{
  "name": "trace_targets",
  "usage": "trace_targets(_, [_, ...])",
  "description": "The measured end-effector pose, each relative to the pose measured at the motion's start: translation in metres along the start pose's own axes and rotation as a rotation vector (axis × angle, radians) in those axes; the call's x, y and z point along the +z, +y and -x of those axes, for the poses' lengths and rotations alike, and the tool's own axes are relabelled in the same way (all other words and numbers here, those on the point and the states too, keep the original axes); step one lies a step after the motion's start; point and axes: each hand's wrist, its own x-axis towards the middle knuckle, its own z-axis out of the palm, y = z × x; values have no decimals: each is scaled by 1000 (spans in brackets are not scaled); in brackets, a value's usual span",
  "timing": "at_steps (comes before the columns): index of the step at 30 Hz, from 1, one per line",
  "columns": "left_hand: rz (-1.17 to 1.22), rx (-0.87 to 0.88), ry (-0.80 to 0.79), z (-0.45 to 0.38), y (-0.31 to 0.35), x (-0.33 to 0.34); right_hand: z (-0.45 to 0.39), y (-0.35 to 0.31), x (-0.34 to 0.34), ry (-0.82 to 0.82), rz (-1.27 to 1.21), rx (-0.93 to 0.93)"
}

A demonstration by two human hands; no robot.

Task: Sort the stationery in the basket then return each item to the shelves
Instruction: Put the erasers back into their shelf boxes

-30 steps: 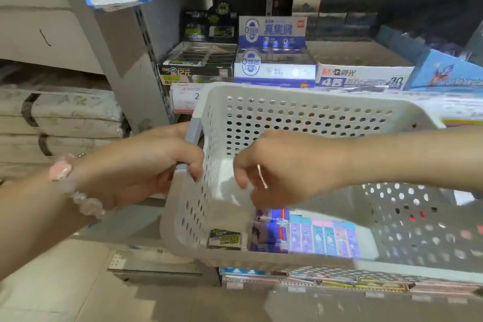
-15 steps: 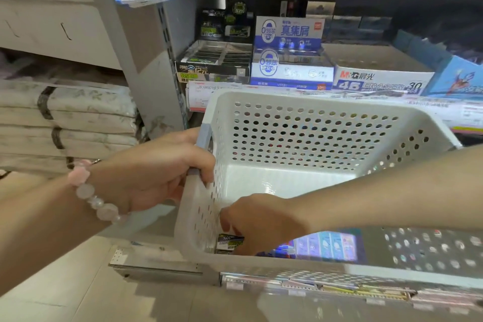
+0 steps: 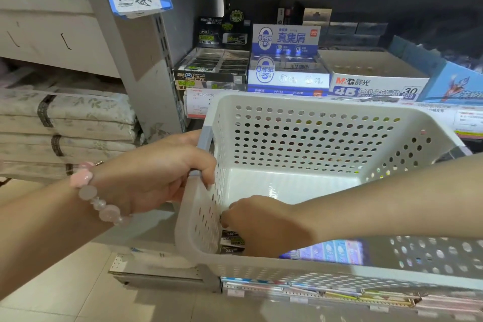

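Head view only. Left hand (image 3: 156, 172) is clenched round the grey handle (image 3: 205, 138) on the left rim of the basket (image 3: 300, 138), keeping it up in front of the shelf; the basket looks tilted toward the camera.

Right hand (image 3: 264, 225) is reached down into the near-left corner, fingers curled onto the black erasers (image 3: 231, 242). They sit right under the fingertips, tight against the left wall and near wall. Looks like a pinch on them, but the fingertips are hidden by the back of the hand, so I can't tell if the grasp is closed.

The erasers show only as a small stack of dark label ends, with "30%" printed on them. Their long axis seems to run left-right along the near wall, but most of it is covered, so that's unsure.

Pastel pack (image 3: 324, 252) lies flat on the basket floor, just to the right of the hand, long side along the near wall, partly hidden by the forearm.

Judgement: right hand is the nearer one and does the picking. The matching black box (image 3: 209, 70) sits up and forward on the shelf, well apart from the grip. So the coming move goes up out of the corner, over the far rim.
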Motion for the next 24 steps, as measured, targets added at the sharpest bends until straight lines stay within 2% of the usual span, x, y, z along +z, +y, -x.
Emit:
trace_targets(10, [3,-41,67,5,5,1,-7,2,-6,-9,50,-10])
trace_targets(15, [-1,-69,128,9,8,-2,0,0,-58,77,97,-23])
trace_targets(21, [6,-91,186,15,7,-9,2,14,-141,182,-332,20])
trace_targets(24, [15,-99,192,17,5,-13,-10,29,-174,323,-448,68])
